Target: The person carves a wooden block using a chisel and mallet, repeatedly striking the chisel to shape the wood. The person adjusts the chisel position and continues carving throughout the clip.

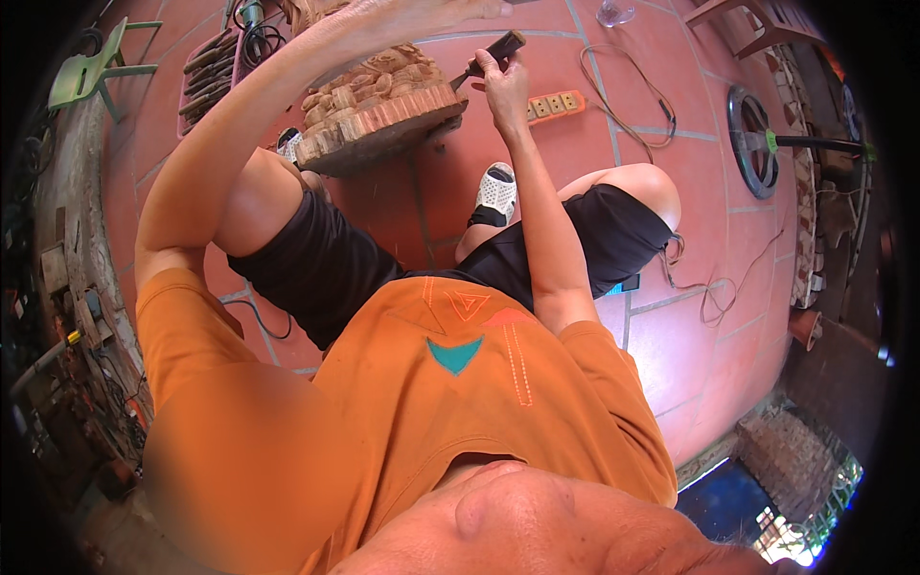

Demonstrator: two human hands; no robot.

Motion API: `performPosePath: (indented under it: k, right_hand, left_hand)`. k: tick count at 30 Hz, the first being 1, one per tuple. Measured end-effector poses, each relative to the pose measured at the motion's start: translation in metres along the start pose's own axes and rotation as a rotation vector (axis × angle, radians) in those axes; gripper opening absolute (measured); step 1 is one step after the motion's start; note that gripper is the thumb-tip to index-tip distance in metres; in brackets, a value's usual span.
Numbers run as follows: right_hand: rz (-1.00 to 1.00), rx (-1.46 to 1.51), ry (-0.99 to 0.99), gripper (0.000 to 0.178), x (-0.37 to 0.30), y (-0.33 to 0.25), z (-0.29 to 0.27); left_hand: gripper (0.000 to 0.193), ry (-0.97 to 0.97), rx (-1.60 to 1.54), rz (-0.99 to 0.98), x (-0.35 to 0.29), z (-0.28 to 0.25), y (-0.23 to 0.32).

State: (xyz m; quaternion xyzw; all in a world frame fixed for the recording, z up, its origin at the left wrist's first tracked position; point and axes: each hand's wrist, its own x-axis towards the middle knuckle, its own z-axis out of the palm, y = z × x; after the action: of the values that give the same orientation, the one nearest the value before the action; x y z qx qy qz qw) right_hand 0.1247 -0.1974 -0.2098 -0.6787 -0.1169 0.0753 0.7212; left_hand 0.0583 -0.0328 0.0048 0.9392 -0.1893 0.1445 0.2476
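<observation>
My right fingers (494,65) are wrapped tight around the dark handle of a chisel (487,56), its tip against the right edge of the carved wood block (379,101). My left hand (450,11) reaches over the far side of the block; I cannot tell whether its fingers are open or closed. The block sits tilted on the red tiled floor (690,192) between my knees. Right of it lies an orange power strip (554,103).

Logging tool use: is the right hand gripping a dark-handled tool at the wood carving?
Yes, the right hand grips a dark-handled chisel against the wood carving.
</observation>
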Motion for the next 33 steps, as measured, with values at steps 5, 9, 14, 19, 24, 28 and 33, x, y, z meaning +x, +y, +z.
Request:
performPosePath:
  k: [5, 9, 14, 19, 24, 28, 33]
  right_hand:
    - [0.046, -0.015, 0.044, 0.026, -0.003, -0.003, -0.002]
    - [0.111, 0.072, -0.004, 0.025, 0.000, -0.005, -0.004]
    - [0.226, 0.194, -0.005, 0.023, 0.004, -0.003, -0.009]
    - [0.035, -0.016, 0.014, 0.023, -0.007, -0.007, -0.006]
    - [0.033, 0.065, 0.047, 0.023, -0.015, -0.012, -0.015]
    - [0.065, 0.113, 0.033, 0.022, -0.017, -0.012, -0.017]
    - [0.075, 0.108, 0.004, 0.021, -0.018, -0.009, -0.017]
  left_hand:
    - [0.073, -0.535, -0.021, -0.227, 0.003, -0.006, 0.008]
    - [0.074, -0.354, 0.025, -0.116, -0.007, 0.019, -0.032]
    - [0.073, -0.259, -0.030, -0.176, -0.012, 0.006, -0.028]
    - [0.072, -0.252, 0.018, -0.183, -0.020, -0.008, -0.031]
    - [0.072, -0.265, -0.009, -0.228, -0.023, -0.016, -0.021]
    - [0.072, -0.241, 0.013, -0.175, -0.023, -0.013, -0.022]
    - [0.072, -0.235, -0.024, -0.138, -0.025, -0.011, -0.019]
